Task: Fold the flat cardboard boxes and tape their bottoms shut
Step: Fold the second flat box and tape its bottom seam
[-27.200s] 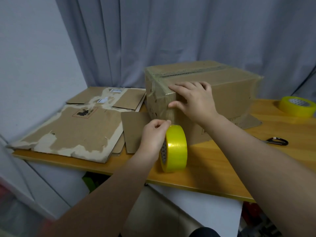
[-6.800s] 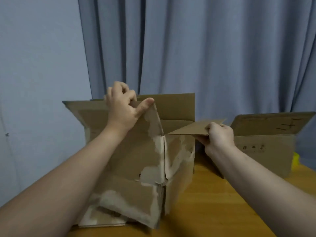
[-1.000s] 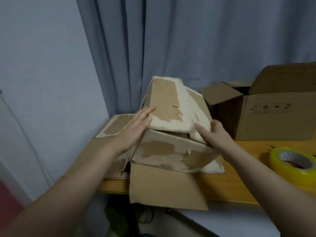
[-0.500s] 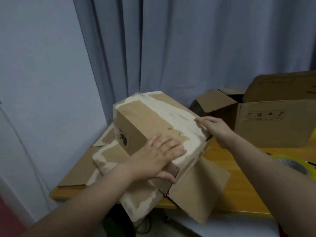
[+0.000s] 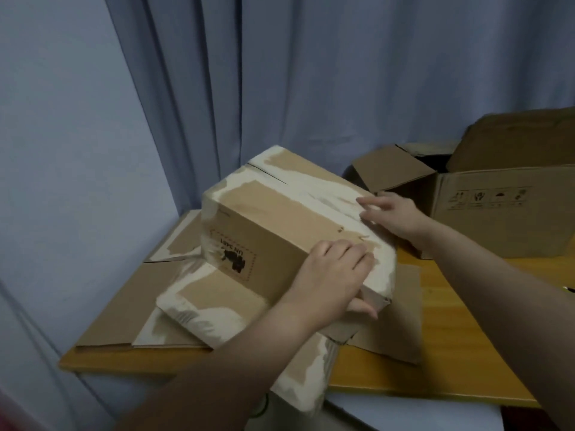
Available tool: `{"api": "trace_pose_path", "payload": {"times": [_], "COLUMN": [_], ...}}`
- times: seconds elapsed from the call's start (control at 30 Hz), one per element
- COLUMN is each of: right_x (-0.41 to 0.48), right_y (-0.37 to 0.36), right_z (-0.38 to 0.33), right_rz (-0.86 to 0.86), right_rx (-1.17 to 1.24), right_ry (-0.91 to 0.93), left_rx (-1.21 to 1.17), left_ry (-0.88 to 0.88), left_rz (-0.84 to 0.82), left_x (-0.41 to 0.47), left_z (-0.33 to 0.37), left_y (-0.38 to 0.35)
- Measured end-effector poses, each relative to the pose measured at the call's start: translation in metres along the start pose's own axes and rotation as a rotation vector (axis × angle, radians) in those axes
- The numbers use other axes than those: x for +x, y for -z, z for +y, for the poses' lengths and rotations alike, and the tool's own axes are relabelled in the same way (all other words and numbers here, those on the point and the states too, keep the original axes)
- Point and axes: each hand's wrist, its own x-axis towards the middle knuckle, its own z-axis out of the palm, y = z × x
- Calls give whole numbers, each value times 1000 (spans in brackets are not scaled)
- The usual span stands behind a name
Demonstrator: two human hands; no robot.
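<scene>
While looking down at the wooden table (image 5: pixel 445 353), found the cardboard box (image 5: pixel 264 222) standing bottom-up and tilted on it, close to the left front corner. Noted brown corrugated board, matte and soft-edged, with the outer paper peeled off in pale chalky patches along the edges and across the closed bottom flaps. Made out a thin dark seam between those flaps at the far end, and on the near side a black stamp inside a dotted red frame, printed upside down. Saw the box's loose flaps (image 5: pixel 214 309) splayed flat beneath it, one overhanging the table's front edge. Found the left hand (image 5: pixel 329 281) clasping the near right corner, fingers bent over the top face and thumb tucked under the edge. Found the right hand (image 5: pixel 395 216) at the far right edge, fingers straight, slightly spread, lying flat on the pale strip of the top. Noticed a flat cardboard sheet (image 5: pixel 124 303) under the box on the left, plain brown and smooth. Spotted a second box (image 5: pixel 497 219) just behind the right hand, cleaner, its flaps open, with small handling symbols on its side. Took in the smooth honey-coloured tabletop with a straight front edge, a grey-blue curtain (image 5: pixel 311 73) in deep vertical folds behind, and a bare pale wall (image 5: pixel 62 126) to the left.
</scene>
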Motion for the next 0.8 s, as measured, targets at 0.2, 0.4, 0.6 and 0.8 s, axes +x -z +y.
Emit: {"api": "trace_pose_path", "payload": {"times": [0.2,0.4,0.6,0.8], "right_x": [0,-5,-7,-15], "right_y": [-33,-44,-20,11], "right_z": [15,8,15,5], "right_rz": [103,213,233,109], "right_rx": [-127,44,16,-187], "right_ry": [-96,-177,-227,-111], "left_rx": [-81,-616,-499,-439], "left_ry": [323,1000,807,784], "left_rz": [-1,221,361,336], "left_x": [6,-26,-27,-59], "left_z": [-57,-144,-119,-80], "left_y": [12,17,40,50]}}
